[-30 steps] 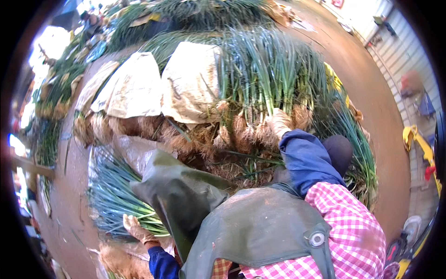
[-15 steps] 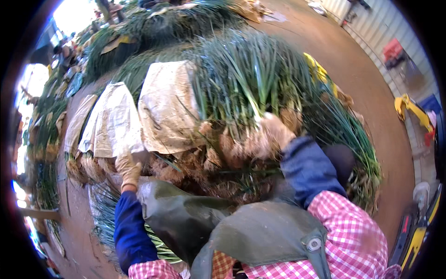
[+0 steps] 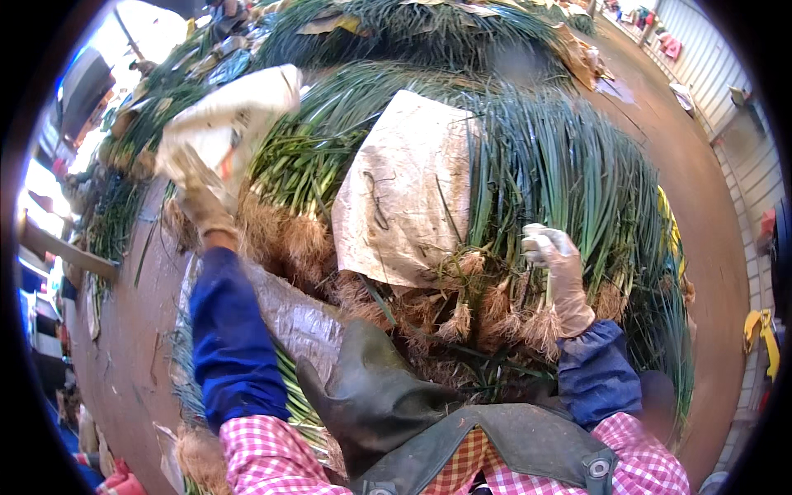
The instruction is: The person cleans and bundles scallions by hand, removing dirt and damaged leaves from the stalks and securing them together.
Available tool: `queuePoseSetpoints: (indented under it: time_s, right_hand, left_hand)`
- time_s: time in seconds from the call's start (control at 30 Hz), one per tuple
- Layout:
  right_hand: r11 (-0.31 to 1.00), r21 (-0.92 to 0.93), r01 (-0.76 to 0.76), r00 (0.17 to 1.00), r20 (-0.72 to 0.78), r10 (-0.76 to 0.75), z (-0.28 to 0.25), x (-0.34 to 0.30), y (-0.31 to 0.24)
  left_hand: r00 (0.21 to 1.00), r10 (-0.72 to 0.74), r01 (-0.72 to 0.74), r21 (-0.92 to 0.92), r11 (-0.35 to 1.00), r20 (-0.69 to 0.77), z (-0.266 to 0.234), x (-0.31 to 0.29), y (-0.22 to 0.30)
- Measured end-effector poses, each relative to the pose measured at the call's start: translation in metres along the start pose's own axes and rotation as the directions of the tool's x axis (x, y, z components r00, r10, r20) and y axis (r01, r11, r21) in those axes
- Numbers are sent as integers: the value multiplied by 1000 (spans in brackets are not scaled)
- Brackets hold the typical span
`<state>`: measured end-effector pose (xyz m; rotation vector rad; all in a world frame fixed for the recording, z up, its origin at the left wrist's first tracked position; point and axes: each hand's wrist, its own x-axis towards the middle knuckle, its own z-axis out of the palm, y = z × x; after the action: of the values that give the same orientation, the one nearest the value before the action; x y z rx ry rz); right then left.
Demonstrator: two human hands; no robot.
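My left hand [image 3: 205, 198], in a pale glove, grips a white woven sack [image 3: 268, 89] by its edge. The sack is lifted and blurred, partly off the bundles of green onions [image 3: 309, 169] at the left. Over the root ends of the pile at the right is my gloved right hand [image 3: 565, 276], its fingers curled in. A white stalk with pale roots [image 3: 542, 326] shows just below it; whether the fingers hold anything is hidden. Between my hands, a dirt-stained sheet of sacking [image 3: 404, 194] lies on the onions.
More green onions [image 3: 396, 41] are heaped beyond the near pile. A wooden bar [image 3: 70, 252] juts in at the left. Brown floor [image 3: 714, 247] runs along the right, beside a ribbed wall [image 3: 685, 49]. Grey plastic sheeting [image 3: 301, 318] lies near my dark apron [image 3: 375, 388].
My left hand has raised the white sack up and away, baring onion stalks and roots. My right hand has drawn back from the upright stalks it was gripping. The view has turned left.
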<state>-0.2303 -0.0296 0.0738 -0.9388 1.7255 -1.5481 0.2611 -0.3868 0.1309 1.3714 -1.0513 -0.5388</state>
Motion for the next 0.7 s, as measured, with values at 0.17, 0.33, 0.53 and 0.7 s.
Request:
queuePoseSetpoints:
  time_s: [0.17,0.33,0.53,0.7]
  right_hand:
    - [957,27,-287,851,466,242,100,21,-31]
    - [956,-111,-272,691,668,275,168,47,-44]
    - [547,-566,617,729,673,-124,256,22,-23]
    - [463,-700,544,814,575,-86,242,49,34]
  left_hand:
    - [794,605,-591,304,747,59,10,-27,-27]
    - [999,44,-40,-290,956,6,11,-68,3]
    - [974,222,-225,-81,971,-35,-8,-66,16]
    - [968,248,-230,262,937,-37,-12,-76,-22]
